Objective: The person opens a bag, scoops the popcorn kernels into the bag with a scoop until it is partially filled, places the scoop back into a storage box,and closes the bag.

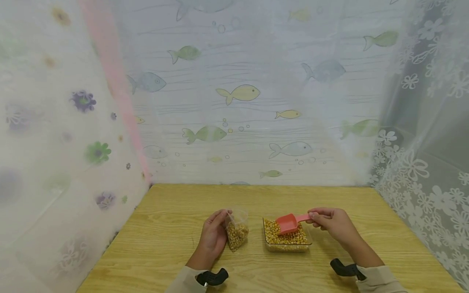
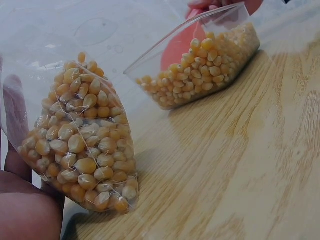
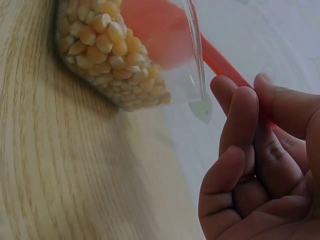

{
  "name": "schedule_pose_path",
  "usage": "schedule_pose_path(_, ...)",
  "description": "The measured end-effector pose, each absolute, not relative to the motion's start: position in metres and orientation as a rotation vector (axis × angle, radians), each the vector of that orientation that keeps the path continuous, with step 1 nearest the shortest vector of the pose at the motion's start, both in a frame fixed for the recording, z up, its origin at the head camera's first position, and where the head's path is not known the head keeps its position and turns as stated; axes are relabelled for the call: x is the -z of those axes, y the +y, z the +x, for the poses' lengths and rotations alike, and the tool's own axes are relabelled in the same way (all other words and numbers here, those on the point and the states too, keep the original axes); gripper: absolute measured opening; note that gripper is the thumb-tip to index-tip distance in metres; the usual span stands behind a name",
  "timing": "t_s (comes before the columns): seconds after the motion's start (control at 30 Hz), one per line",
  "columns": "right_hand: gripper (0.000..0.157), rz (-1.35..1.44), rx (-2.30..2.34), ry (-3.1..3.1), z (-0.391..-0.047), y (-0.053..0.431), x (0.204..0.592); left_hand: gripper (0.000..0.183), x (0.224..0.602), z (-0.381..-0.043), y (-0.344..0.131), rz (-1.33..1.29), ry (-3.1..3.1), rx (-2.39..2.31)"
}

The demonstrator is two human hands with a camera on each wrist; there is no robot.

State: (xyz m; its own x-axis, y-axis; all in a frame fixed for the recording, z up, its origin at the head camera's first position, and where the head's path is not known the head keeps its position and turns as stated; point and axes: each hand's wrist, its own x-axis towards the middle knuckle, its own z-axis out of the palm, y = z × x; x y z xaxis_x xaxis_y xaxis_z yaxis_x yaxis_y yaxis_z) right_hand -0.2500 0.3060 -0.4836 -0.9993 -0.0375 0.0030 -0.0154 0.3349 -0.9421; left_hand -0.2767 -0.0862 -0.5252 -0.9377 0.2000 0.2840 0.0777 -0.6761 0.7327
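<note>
My left hand (image 1: 212, 236) holds a clear plastic bag (image 1: 237, 232) by its upper edge, thumb at the rim. Corn kernels (image 2: 85, 145) fill much of the bag, which stands close over the table. To its right is a clear rectangular container (image 1: 287, 247) with more corn kernels (image 2: 200, 70) heaped inside. With thumb and fingers, my right hand (image 1: 333, 224) pinches the handle of a pink scoop (image 1: 287, 224). The scoop's bowl lies over the kernels inside the container, its front edge among them. Through the container wall, the right wrist view shows the scoop's bowl blurred.
A wood-grain table (image 1: 176, 252) lies under everything. Translucent curtains printed with fish and flowers hang at the back (image 1: 242, 134) and along both sides. Each wrist carries a black strap-on mount (image 1: 212, 278).
</note>
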Motion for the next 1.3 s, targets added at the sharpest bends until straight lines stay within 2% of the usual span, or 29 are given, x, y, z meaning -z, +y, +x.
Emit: schedule_pose_path(1.3, 0.045, -0.255, 1.423, 2.823, -0.244, 0.292, 0.480, 0.041, 0.526, -0.277, -0.087, 0.594, 1.252, -2.727)
